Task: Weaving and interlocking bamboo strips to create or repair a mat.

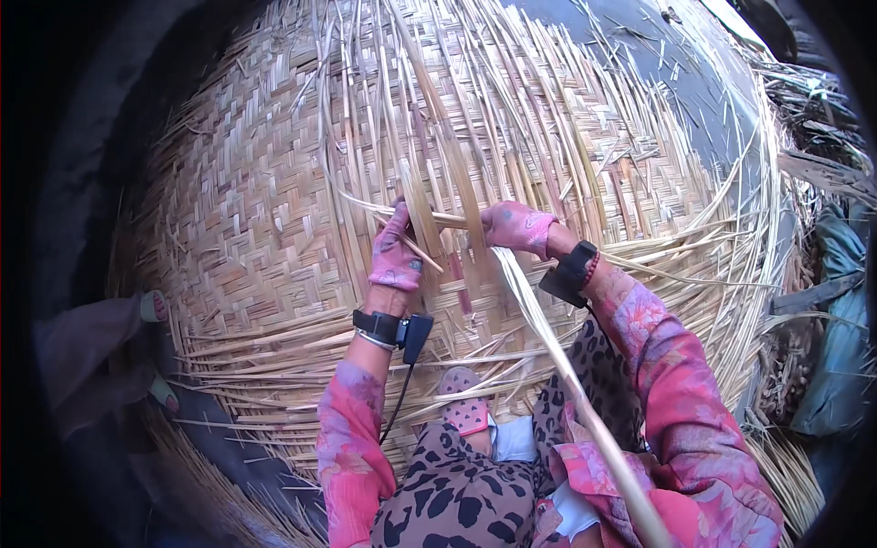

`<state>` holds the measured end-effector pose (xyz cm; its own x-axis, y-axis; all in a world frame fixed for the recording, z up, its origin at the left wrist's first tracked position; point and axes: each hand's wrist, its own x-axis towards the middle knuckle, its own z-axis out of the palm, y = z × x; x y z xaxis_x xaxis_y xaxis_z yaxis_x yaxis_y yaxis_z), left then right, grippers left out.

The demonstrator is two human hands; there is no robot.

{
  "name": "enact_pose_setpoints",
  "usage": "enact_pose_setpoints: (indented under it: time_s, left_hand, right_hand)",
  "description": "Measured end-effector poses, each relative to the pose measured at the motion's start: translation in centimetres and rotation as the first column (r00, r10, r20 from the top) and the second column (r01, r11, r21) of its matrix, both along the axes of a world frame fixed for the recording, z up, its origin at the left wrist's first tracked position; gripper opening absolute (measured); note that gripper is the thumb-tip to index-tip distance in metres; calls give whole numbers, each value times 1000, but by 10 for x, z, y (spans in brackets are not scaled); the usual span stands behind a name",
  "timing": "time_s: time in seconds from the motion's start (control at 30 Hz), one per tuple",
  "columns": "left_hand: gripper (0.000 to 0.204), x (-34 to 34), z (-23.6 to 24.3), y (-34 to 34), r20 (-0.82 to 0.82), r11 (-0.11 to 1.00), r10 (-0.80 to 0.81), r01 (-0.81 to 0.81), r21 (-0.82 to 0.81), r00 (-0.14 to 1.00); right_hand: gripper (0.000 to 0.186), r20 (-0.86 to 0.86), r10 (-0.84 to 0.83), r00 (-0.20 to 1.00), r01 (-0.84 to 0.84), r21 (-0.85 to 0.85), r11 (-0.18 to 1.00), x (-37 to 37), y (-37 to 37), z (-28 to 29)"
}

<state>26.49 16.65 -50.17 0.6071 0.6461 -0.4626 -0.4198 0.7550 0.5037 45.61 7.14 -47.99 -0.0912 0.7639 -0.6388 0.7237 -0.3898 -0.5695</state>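
Observation:
A woven mat [265, 201] of flat, straw-coloured reed strips fills the middle of the head view. My left hand [396, 253], in a pink glove with the fingertips out, is closed around a thin reed strip [370, 206] lying crosswise. My right hand [519, 226], also gloved in pink, is closed at the right end of the crosswise strips. From beneath it a long pale reed strip [566, 365] runs down over my right leg. Between the hands, upright reed strips [457, 173] rise loose from the weave. My fingertips are partly hidden.
Loose strip ends [694, 247] fan out along the mat's right side. A grey sheet [639, 55] shows beyond the mat. At the right lie a blue-green cloth or sheet [831, 320] and a heap of sticks [813, 110]. Another person's foot [153, 307] rests at the left edge.

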Motion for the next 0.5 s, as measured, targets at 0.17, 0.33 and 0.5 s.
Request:
enact_pose_setpoints:
  time_s: [0.17, 0.33, 0.5]
  left_hand:
    - [25, -12, -24, 6, 134, 961, 211, -181, -208, 968]
    - [22, 1, -47, 36, -247, 938, 250, -297, -179, 936]
    - [16, 9, -35, 9, -305, 957, 160, -223, -187, 939]
  right_hand:
    - [12, 89, -268, 959, 258, 110, 960, 5, -44, -11]
    - [15, 255, -166, 953, 21, 488, 873, 1, -34, -30]
    - [19, -387, -517, 763, 588, 84, 805, 15, -45, -24]
